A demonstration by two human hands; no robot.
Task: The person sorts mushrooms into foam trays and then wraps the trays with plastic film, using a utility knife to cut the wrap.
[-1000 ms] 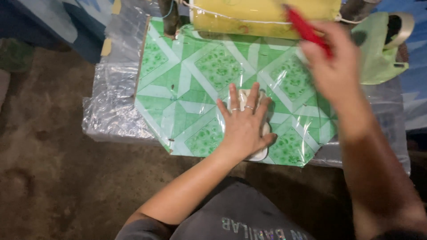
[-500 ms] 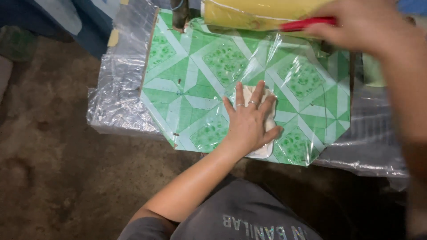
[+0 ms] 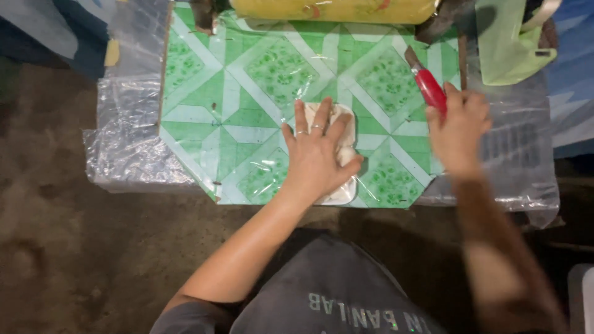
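Head view, looking down. Left hand: laid flat, fingers spread, palm pressing on a white shallow foam tray wrapped in clear film; rings on two fingers; the hand hides most of the tray, so only its upper right corner and lower right edge show, and its pale contents cannot be made out. The tray lies near the middle of the front half of a green-and-white diamond-patterned board covered in clear plastic film, which rests on the counter; the counter is draped in crinkled clear plastic sheeting that hides its surface. Right hand: blurred, grip closed around a red-handled cutter with a short dark blade; the blade end points up and to the left above the board's right part, and the lower handle is hidden inside the fist. Whether the blade touches the film cannot be told. Yellow roll wrapped in clear film: lies across the far edge of the board, cut off by the top of the frame. Pale green plastic bag: at the far right corner of the counter, partly cut off. Dark grey printed shirt: the person's own, bottom centre. Bare earthen floor: to the left, dim.
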